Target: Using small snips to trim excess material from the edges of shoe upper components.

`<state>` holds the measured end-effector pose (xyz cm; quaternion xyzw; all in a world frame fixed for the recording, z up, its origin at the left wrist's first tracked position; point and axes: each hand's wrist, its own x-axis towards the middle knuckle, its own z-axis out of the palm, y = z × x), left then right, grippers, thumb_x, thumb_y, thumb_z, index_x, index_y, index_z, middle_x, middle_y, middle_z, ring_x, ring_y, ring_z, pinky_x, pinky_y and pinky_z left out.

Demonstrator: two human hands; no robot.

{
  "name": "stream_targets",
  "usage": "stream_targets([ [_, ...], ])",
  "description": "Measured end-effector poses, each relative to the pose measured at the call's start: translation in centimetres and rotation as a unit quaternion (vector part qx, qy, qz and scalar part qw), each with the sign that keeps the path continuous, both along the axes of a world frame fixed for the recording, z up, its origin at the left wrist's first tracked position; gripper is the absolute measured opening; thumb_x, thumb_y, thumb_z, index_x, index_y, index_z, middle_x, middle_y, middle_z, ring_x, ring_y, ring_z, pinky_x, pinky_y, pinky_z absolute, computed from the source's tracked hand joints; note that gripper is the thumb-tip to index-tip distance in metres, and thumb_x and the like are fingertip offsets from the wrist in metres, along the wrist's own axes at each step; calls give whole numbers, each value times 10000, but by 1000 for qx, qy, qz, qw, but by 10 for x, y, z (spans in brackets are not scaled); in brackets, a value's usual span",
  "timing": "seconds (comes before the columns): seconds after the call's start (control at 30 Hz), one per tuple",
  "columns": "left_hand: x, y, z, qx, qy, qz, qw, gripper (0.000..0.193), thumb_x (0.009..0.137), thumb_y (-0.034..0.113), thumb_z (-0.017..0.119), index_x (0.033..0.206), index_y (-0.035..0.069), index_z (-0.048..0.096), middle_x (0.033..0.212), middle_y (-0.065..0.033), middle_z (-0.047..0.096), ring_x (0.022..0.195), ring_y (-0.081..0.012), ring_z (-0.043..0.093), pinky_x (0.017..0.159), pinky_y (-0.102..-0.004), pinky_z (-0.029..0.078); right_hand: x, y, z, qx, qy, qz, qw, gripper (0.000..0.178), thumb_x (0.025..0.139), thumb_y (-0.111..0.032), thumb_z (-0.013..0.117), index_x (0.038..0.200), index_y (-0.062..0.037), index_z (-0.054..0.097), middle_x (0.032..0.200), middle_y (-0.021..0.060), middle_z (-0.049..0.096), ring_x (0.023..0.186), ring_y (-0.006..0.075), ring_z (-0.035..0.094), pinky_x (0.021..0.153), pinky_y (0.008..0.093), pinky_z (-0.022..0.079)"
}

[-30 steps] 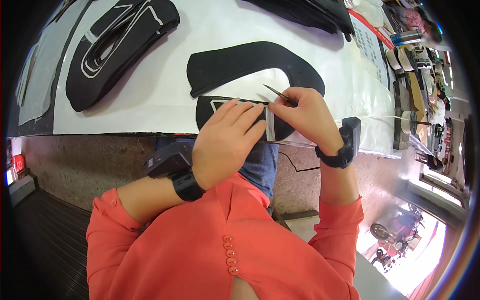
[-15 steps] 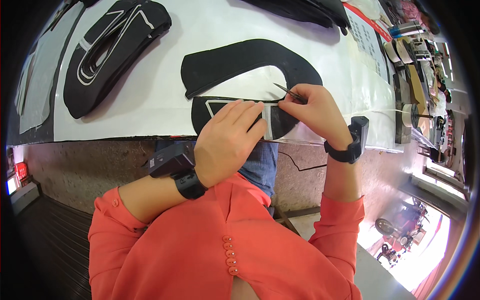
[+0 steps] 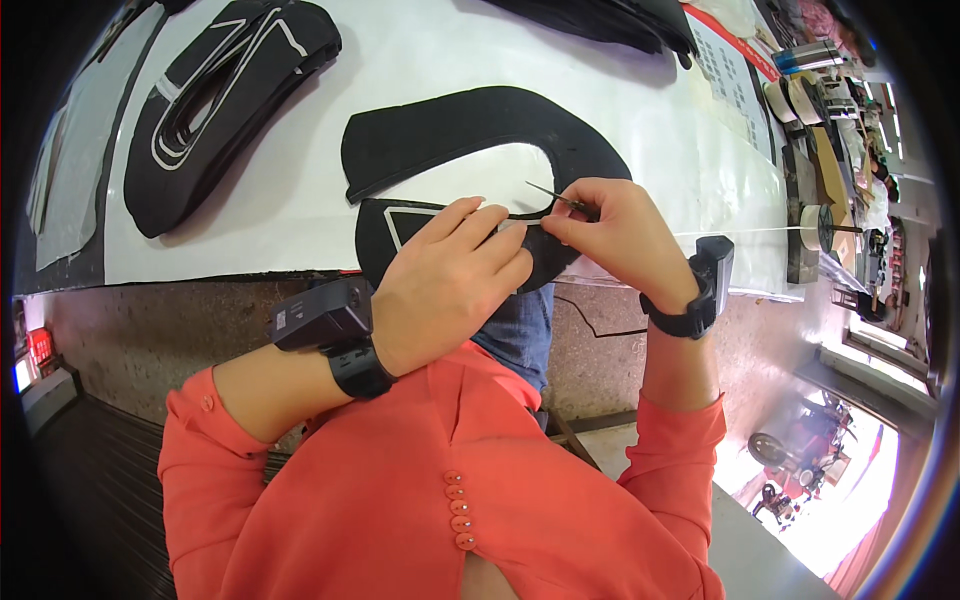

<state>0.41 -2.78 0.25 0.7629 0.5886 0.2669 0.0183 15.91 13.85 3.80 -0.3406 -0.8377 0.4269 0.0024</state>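
Observation:
A black U-shaped fabric piece [image 3: 480,118] lies on the white table with its curved end to the right. White narrow tape [image 3: 394,225] outlines part of its near arm. My left hand [image 3: 450,275] rests across that near arm, its fingers laid flat on the fabric and covering part of the tape. At the inner curve, my right hand [image 3: 610,222] is closed on a slim dark pointed tool [image 3: 565,201], whose tip points up and left. Its thumb and index finger meet at the tape's end beside my left fingertips. Whether the tool is scissors or tweezers is hard to tell.
A stack of black pieces with white taped outlines [image 3: 215,120] lies at the left of the table. More black fabric [image 3: 610,22] is at the far edge. White tape runs right to a spool [image 3: 815,228] on a rod. Other rolls [image 3: 790,102] and a bottle [image 3: 808,57] stand beyond.
The U-shaped piece has slid left and turned slightly under my hands. Both hands have shifted a little left with it, and the right one still holds the tool.

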Motion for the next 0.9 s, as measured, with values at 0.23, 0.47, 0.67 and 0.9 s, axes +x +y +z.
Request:
stream_targets([
  [0.23,0,5,-3,10,-7,-3,1000,239,791,147,708,1004,67,637,1226,-77,655,1230,-287,577,1108,-457,435,-5,6,2,14,-41,5,999,292,798,-236,729,878,45,727,690,169,660,606,239,633,615,343,499],
  [0.47,6,12,-4,-10,-3,-12,1000,222,797,140,702,998,79,631,1224,-74,650,1238,-280,565,1118,-445,423,-6,19,5,49,-70,65,994,280,799,-239,728,868,33,731,682,157,659,601,238,628,611,339,495],
  [0.67,10,14,-8,12,6,3,1000,192,819,135,656,1001,79,635,1232,-73,641,1252,-273,553,1122,-444,416,-8,29,7,18,-60,78,995,246,809,-190,767,860,46,719,673,64,625,642,101,547,612,280,468],
  [0.9,15,18,7,22,33,-8,999,230,815,115,609,1032,44,636,1260,-112,637,1251,-295,548,1123,-440,404,-13,38,6,6,-63,98,993,241,787,-218,781,844,12,733,658,71,649,619,113,569,603,296,478],
])
